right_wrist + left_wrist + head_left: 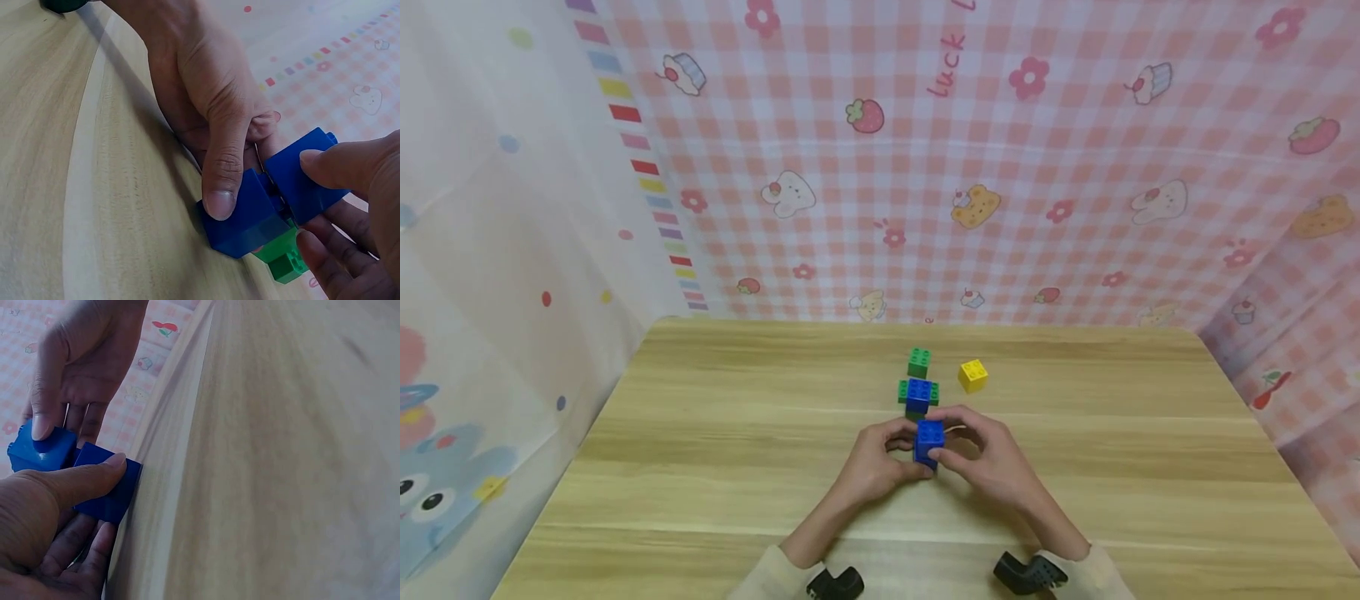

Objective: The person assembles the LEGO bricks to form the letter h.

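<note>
Low over the wooden table, two blue toy building blocks are between the hands. My left hand [872, 468] pinches the lower blue block [250, 219], its thumb on the near side. The upper blue block [930, 432] is held by my right hand [996, 458], thumb against its face. Seen from the right wrist, studs show in a narrow gap between the two blocks, which sit slightly tilted to each other. Just behind the hands stands another blue block [918, 393] on top of green pieces [934, 392].
Farther back on the table [737, 467] are a green block [919, 361] and, to its right, a yellow block [973, 375]. A checkered cloth [820, 150] hangs behind the table's back edge, with a pale curtain [550, 208] at the left.
</note>
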The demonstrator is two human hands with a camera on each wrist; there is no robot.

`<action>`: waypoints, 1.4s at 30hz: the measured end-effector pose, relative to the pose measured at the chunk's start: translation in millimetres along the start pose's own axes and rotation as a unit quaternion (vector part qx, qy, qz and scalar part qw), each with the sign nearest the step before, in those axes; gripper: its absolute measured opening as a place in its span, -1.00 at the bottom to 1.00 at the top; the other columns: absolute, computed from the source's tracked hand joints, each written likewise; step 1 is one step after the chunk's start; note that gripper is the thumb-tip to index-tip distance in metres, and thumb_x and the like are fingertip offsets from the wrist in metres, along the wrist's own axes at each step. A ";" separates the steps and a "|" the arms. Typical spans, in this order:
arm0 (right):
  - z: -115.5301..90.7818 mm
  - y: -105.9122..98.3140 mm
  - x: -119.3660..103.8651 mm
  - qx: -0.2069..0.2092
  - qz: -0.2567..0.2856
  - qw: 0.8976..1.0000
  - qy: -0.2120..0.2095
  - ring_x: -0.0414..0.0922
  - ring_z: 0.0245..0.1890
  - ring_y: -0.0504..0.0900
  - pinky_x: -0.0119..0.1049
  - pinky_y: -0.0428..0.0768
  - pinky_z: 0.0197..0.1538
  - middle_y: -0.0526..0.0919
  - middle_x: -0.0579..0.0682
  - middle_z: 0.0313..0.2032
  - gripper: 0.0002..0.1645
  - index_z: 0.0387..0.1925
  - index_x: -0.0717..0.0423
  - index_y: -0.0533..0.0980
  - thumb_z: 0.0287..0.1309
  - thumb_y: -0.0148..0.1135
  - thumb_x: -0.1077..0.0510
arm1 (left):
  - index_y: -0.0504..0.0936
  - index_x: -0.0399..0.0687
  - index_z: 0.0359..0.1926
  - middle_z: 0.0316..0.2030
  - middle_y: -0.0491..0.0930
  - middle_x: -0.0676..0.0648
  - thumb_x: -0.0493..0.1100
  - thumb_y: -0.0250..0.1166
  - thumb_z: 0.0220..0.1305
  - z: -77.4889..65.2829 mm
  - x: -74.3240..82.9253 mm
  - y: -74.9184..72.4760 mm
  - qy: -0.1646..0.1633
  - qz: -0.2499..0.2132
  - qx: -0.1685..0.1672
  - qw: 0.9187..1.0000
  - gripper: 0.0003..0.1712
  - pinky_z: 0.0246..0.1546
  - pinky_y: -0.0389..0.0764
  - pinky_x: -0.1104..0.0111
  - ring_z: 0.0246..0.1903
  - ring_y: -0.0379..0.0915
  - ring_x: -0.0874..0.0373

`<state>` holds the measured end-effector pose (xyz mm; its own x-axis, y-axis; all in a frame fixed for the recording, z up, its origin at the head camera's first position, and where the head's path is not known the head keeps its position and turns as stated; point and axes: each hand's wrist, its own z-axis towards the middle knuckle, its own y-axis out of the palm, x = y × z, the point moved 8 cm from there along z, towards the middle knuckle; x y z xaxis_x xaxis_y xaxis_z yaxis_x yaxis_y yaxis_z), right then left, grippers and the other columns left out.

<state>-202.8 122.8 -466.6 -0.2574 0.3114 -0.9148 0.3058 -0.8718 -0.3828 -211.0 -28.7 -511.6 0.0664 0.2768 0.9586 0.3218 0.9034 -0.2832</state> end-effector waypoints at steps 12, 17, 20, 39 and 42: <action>-0.7 1.5 4.1 -0.004 -0.006 1.000 0.013 -0.12 0.11 0.66 0.00 0.62 0.33 0.69 -0.10 0.09 -0.52 0.16 -0.14 0.56 0.24 0.43 0.22 | 0.68 0.05 0.07 0.02 0.72 0.00 -0.16 0.58 0.11 1.8 -7.3 -2.0 -0.016 -0.017 -0.052 0.998 -0.52 0.21 0.68 0.19 0.04 0.66 0.11; -0.9 2.6 4.5 -0.007 -0.012 1.000 0.011 -0.09 0.10 0.67 0.02 0.63 0.31 0.69 -0.08 0.09 -0.52 0.16 -0.14 0.57 0.24 0.43 0.22 | 0.68 0.01 0.06 0.03 0.71 -0.02 -0.18 0.57 0.13 2.0 -9.5 -4.3 -0.024 -0.025 -0.061 0.998 -0.55 0.22 0.67 0.20 0.06 0.65 0.09; -0.7 3.0 4.4 -0.007 -0.015 1.000 0.007 -0.07 0.11 0.67 0.04 0.63 0.31 0.70 -0.05 0.10 -0.53 0.16 -0.10 0.57 0.25 0.43 0.22 | 0.69 0.02 0.03 0.02 0.72 -0.01 -0.19 0.57 0.12 2.4 -9.2 -4.8 -0.027 -0.029 -0.060 0.997 -0.57 0.22 0.67 0.20 0.06 0.66 0.09; -1.2 1.7 4.7 -0.024 -0.020 0.999 0.008 -0.13 0.07 0.71 -0.06 0.63 0.32 0.71 -0.13 0.08 -0.56 0.14 -0.18 0.58 0.26 0.42 0.16 | 0.71 0.02 0.00 -0.01 0.73 -0.01 -0.17 0.58 0.11 3.5 -10.6 -3.7 -0.038 -0.028 -0.061 0.997 -0.59 0.23 0.67 0.17 0.06 0.67 0.08; -0.5 1.4 3.1 -0.024 -0.021 0.999 -0.001 -0.14 0.06 0.71 -0.06 0.64 0.31 0.71 -0.13 0.07 -0.57 0.14 -0.17 0.58 0.26 0.42 0.16 | 0.71 0.02 0.00 0.00 0.73 -0.02 -0.18 0.59 0.11 3.8 -10.7 -3.7 -0.037 -0.031 -0.061 0.997 -0.59 0.23 0.67 0.18 0.07 0.66 0.08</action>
<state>-202.7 122.8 -470.0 -0.2722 0.3475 -0.8973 0.3382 -0.8385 -0.4273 -216.4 -33.7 -520.9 -0.0250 0.2484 0.9683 0.4358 0.8745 -0.2131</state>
